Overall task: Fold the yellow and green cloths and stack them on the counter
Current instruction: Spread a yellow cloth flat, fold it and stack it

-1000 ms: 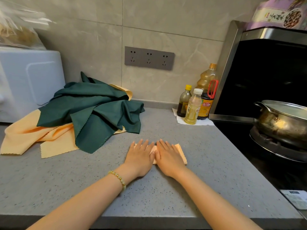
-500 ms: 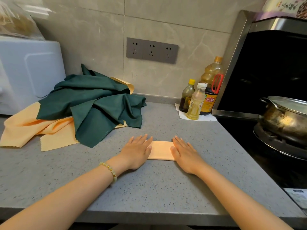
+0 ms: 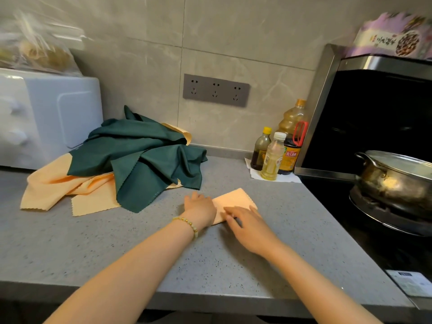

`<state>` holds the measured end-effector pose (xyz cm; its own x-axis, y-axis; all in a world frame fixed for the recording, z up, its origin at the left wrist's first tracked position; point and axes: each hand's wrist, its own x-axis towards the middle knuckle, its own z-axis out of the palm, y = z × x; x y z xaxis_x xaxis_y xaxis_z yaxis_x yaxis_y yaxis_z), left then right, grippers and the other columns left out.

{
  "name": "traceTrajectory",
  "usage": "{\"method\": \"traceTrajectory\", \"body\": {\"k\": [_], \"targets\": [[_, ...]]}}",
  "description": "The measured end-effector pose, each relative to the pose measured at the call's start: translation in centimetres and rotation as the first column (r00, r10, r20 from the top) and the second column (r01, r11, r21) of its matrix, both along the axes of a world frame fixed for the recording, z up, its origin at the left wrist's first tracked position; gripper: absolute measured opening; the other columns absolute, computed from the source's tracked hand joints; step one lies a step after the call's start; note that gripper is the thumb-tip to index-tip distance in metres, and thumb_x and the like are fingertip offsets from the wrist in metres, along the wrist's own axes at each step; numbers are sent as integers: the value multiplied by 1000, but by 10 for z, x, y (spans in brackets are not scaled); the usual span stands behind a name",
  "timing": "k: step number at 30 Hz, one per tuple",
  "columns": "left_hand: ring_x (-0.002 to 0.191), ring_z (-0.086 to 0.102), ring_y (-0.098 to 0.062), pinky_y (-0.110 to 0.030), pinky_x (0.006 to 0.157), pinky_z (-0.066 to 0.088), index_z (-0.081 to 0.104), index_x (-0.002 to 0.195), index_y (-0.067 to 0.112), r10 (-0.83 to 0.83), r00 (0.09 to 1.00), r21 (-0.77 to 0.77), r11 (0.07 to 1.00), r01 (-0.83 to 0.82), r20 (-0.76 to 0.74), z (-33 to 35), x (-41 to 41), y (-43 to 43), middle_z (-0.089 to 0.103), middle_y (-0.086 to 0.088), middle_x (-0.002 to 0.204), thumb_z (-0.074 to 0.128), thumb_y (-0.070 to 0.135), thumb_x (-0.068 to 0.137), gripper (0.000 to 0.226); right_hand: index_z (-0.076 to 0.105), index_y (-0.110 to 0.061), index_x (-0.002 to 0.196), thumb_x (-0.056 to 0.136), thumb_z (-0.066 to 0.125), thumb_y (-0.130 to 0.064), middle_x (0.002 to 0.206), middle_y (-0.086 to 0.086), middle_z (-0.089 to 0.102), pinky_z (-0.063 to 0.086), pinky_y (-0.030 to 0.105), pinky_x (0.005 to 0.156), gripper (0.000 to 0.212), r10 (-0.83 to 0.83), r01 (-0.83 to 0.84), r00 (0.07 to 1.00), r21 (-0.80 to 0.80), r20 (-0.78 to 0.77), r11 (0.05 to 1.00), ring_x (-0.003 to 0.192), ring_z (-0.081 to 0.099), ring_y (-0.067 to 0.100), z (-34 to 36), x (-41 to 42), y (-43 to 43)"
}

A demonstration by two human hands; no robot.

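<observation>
A small folded yellow cloth lies on the grey counter, turned at an angle. My left hand rests on its left end with fingers curled at the edge. My right hand lies over its near edge, fingers pointing left. Whether either hand grips the cloth is not clear. Farther left sits a heap of dark green cloths draped over loose yellow cloths.
A white appliance stands at the back left with a plastic bag on top. Several oil and sauce bottles stand by the wall at right. Beyond them is a black stove with a metal pot.
The folded yellow cloth has rotated so its far end points right and back. My hands moved from its two ends; the right now reaches across the near edge.
</observation>
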<state>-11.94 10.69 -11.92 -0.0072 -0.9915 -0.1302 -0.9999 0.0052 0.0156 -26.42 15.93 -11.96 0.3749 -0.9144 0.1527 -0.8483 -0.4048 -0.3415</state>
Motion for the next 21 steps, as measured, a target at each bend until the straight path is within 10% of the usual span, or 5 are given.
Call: {"method": "traceTrajectory", "body": {"k": [5,9,21], "targets": [[129,45,-24,-32,101,38,28,149,27,-313,912,-134,949,287,-264,19,16,2,41,-4,146,50,11,94,61,40,-25,139,91,35,-65,146,-7,40,-2,38,118,62,11,-5,988,39,-152,999,138,29,11,-3,-19,-12],[119,54,-13,-26,101,40,59,128,26,-393,826,-70,913,401,-404,20,30,7,57,7,133,55,40,93,37,20,-25,150,78,38,-79,158,-6,16,-1,40,119,92,26,1,961,98,-276,995,144,14,11,2,-33,-30],[114,52,-26,-30,90,38,56,132,30,-451,890,-241,873,424,-64,3,2,-111,63,-3,119,57,47,91,45,57,-34,126,94,49,-43,127,-4,59,8,29,116,34,-61,21,975,-185,-215,983,133,39,12,6,-59,-140]]}}
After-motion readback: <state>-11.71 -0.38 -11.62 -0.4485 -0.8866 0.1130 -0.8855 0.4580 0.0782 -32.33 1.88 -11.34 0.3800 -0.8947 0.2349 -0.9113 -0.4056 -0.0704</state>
